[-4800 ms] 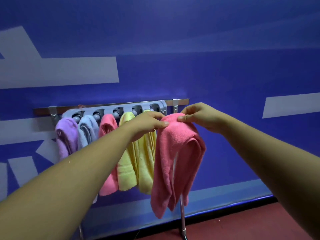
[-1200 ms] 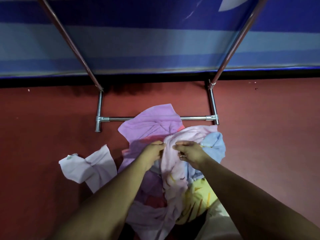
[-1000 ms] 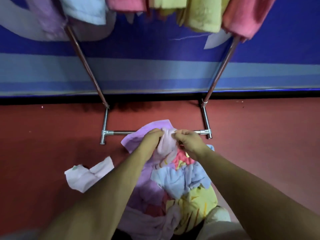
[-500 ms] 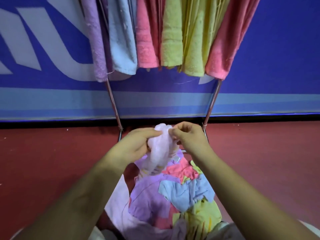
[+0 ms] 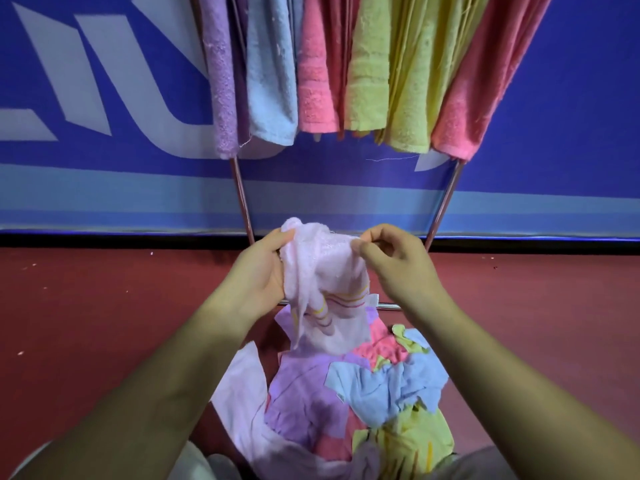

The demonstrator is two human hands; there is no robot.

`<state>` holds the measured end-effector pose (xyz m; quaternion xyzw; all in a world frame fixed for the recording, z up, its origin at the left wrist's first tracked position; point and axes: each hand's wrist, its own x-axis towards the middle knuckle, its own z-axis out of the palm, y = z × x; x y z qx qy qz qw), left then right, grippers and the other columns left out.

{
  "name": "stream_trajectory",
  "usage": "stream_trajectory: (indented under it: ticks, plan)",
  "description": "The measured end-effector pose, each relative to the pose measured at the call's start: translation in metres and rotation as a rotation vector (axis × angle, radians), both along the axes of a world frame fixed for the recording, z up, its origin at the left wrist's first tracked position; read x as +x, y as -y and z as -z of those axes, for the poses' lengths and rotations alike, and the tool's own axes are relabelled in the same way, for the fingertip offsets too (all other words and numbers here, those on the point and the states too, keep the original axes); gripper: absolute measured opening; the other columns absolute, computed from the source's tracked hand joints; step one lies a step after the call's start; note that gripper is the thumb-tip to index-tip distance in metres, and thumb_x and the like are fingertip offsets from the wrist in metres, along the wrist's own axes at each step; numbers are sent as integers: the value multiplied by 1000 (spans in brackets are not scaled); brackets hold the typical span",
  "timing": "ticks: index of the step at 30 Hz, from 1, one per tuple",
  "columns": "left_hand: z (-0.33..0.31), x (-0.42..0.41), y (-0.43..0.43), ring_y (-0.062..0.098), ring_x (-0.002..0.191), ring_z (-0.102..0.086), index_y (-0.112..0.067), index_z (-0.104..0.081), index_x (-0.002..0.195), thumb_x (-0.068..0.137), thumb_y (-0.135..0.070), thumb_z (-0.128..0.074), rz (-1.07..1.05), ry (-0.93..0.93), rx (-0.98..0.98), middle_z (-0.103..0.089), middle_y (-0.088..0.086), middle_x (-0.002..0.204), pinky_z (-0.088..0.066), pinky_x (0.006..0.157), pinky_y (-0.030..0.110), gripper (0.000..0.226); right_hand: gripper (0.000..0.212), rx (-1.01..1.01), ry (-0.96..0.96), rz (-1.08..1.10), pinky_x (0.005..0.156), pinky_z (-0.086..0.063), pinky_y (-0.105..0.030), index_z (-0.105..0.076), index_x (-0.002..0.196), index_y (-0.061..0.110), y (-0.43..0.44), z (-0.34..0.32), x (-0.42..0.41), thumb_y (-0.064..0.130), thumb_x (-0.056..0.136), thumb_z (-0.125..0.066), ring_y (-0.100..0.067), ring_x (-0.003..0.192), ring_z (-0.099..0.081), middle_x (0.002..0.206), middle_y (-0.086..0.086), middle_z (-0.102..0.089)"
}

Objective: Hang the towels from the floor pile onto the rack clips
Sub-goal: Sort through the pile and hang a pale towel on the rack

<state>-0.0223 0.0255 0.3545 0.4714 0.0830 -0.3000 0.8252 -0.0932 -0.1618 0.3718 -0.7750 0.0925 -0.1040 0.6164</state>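
A pale pink towel (image 5: pixel 322 271) with yellow and pink stripes hangs between both hands above the floor pile (image 5: pixel 349 393). My left hand (image 5: pixel 258 275) grips its left top edge, and my right hand (image 5: pixel 398 265) pinches its right top corner. The pile holds several towels in lilac, blue, yellow and pink. Above, several hung towels (image 5: pixel 346 71) in purple, blue, pink and yellow drape down; the rack clips are out of view.
Two slanted metal rack legs (image 5: pixel 240 199) run down to the red floor (image 5: pixel 86 306) in front of a blue wall. A white towel (image 5: pixel 239 382) lies at the pile's left edge. My knees show at the bottom.
I have lifted the pale pink towel off the pile and spread its top edge between my hands. My view has risen from the floor toward the hanging towels.
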Motion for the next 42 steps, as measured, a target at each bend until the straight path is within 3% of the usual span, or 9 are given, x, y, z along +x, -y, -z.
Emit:
stream_trajectory:
  ticks: [4,9,14,19,24,28,34,40,42]
  plan:
    - [-9,-5,1,26,103,-65,-7,-62,106,96,-12,-57,3,137,77,-64,19,110,-51,93,39,12,15,70,33,22,62,-43,-19,-64,75,11,6,2,-2,11,89,-71,-5,58,-52,62,10,-60]
    - [-18,-18,12,30,124,-59,-12,-52,137,85,17,-57,284,396,156,-63,17,131,-44,107,44,60,10,137,-56,-30,59,-46,-26,-66,82,11,13,2,-2,6,85,-74,-11,62,-53,71,1,-63]
    - [-20,-22,16,38,114,-63,-5,-61,128,84,18,-46,387,400,229,-65,26,123,-50,99,44,52,50,2,-92,-308,65,-54,-26,-64,126,22,17,-1,-7,0,83,-76,-6,77,-65,115,0,-71]
    - [-13,-20,26,25,92,-67,-10,-61,113,76,-6,-73,255,310,146,-70,15,101,-53,82,34,39,8,-94,-37,-155,66,-51,-27,-73,89,6,17,0,-11,7,82,-78,-9,67,-60,81,-10,-74]
    - [-4,-19,21,5,80,-64,-18,-67,104,73,-33,-84,794,803,989,-71,-9,92,-51,73,23,38,6,47,-15,12,63,-48,-22,-71,80,7,27,-7,-12,1,81,-71,-9,64,-58,70,2,-67]
    - [5,-11,12,7,61,-52,-9,-72,86,80,-21,-77,812,820,1130,-65,-4,70,-43,60,25,14,5,98,3,189,62,-47,-25,-69,79,7,40,-4,-10,6,84,-70,-10,62,-54,67,2,-62]
    - [-11,-8,17,23,71,-60,-5,-67,105,77,-14,-70,113,406,267,-63,13,84,-49,65,33,30,17,-62,-203,156,61,-44,-30,-66,80,-7,59,12,-7,8,79,-73,-16,56,-53,59,-5,-62]
    - [-13,-19,28,32,89,-61,-3,-67,111,86,-13,-64,192,255,50,-62,24,101,-47,81,41,28,45,74,-111,-260,60,-48,-29,-61,130,29,34,-5,-13,17,88,-75,-17,67,-62,110,7,-73]
    - [-11,-22,30,35,96,-60,4,-61,118,87,-13,-64,268,264,30,-62,28,107,-47,84,42,35,33,52,-76,-372,60,-45,-30,-66,123,19,30,-7,-15,15,91,-73,-14,66,-58,93,7,-74]
